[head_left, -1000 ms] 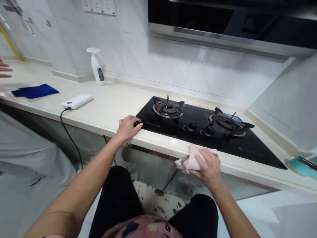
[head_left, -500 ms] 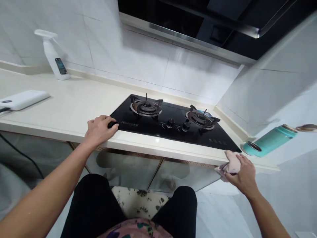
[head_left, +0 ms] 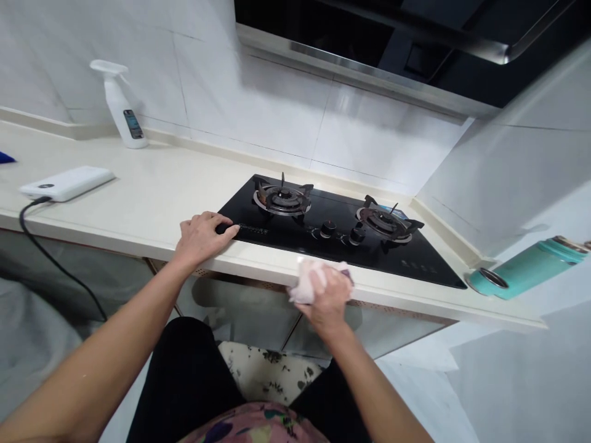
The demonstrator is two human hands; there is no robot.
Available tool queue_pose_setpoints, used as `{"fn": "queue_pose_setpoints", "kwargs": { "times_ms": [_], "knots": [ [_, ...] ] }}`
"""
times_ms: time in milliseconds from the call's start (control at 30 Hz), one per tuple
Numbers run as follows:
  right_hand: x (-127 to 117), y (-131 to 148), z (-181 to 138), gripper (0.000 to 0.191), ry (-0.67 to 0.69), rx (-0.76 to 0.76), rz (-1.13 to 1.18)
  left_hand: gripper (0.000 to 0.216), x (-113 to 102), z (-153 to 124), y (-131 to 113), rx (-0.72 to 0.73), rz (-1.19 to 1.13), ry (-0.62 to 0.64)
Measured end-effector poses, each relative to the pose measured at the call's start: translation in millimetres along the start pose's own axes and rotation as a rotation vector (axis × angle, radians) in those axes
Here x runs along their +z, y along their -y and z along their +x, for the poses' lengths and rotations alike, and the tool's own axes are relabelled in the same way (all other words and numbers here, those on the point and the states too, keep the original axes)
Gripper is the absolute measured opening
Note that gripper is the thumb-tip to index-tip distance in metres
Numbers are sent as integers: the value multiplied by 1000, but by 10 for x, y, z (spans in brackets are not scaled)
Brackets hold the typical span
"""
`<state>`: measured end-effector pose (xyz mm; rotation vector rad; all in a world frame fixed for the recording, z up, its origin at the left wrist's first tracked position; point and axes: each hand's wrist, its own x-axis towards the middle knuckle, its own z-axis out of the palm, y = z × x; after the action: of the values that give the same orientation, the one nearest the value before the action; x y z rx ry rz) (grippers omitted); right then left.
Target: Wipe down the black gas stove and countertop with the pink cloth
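My left hand (head_left: 203,235) rests on the countertop (head_left: 152,203), thumb and fingers apart around the front left corner of the black gas stove (head_left: 286,234). It holds nothing. Bunched under my right hand (head_left: 331,294) is a pale pink cloth (head_left: 307,283), pressed to the counter's front edge below the stove; both are slightly blurred. Two burners stand on the glass, the left burner (head_left: 282,198) and the right burner (head_left: 386,221), with two black knobs between them.
A white spray bottle (head_left: 124,114) stands by the back wall. In front of it lies a white power bank (head_left: 69,183) with a black cable (head_left: 55,261) hanging off the counter. At the right end is a turquoise bottle (head_left: 530,271). A range hood (head_left: 369,55) hangs above.
My right hand has moved left with the cloth along the counter's front edge, from the right corner to the middle. My left hand stays at the stove corner. The view has shifted slightly left.
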<state>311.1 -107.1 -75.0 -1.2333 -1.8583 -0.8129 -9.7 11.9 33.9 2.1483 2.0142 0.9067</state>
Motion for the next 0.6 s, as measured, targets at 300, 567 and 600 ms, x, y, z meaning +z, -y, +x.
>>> {"fn": "queue_pose_setpoints", "kwargs": {
  "times_ms": [300,567,600],
  "knots": [
    [506,1518,1221,88,467,-280,170,41,-17,50,180,-119,-244,-67],
    [92,573,776,93,357,-210,242,37,-8,-14,144,-17,-95,-98],
    [7,378,663,93,332,-181,245,36,-8,-18,133,-18,-88,-98]
  ]
}}
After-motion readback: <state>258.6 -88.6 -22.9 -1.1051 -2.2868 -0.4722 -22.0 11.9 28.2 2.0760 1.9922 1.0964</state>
